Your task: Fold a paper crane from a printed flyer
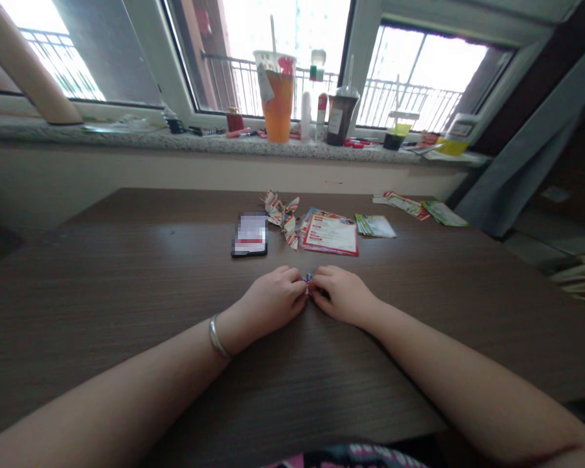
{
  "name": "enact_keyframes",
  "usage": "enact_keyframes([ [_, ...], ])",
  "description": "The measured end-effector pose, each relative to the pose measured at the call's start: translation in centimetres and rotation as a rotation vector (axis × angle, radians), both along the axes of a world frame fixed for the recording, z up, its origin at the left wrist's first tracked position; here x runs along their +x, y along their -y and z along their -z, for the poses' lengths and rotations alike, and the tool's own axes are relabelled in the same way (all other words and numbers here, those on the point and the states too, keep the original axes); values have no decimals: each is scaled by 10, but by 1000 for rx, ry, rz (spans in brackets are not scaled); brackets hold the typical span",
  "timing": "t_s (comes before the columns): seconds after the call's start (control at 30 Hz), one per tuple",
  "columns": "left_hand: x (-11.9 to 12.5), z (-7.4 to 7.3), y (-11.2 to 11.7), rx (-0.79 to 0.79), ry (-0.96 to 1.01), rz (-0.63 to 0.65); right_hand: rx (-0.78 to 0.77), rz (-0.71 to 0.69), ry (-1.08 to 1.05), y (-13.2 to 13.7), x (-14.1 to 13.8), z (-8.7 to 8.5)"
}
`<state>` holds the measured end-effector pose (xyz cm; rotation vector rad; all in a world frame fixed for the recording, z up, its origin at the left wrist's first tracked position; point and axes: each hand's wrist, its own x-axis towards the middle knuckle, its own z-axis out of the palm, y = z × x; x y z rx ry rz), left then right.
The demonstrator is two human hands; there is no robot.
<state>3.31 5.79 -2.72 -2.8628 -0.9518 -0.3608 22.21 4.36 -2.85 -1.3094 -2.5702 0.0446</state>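
Note:
Near the middle of the brown table, my left hand (277, 296) and my right hand (344, 294) meet, their fingers pinched on a small piece of folded paper (307, 278). Blue and pinkish bits of it show between the fingertips; the rest is hidden. A silver bangle (218, 337) circles my left wrist. Just beyond the hands lie several folded paper cranes (290, 224) with red and white stripes. To their left is a phone (250, 235) with a lit, blurred screen. A stack of printed sheets (331, 234) with red borders lies to their right.
Green-edged cards (376, 225) lie right of the stack, with more paper strips (404, 204) toward the table's far right. Along the stone windowsill (199, 140) stand a tall cup of orange drink (277, 104), a dark drink cup (340, 118), bottles and small items. A grey curtain (531, 156) hangs at right.

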Motion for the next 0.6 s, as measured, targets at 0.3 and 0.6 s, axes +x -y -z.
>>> enact_keyframes([
  [0.3, -5, 8, -11, -155, 155, 46, -122, -24, -193, -7, 8, 8],
  [0.6, -2, 8, -12, -226, 183, -20, -139, 28, -211, -8, 9, 8],
])
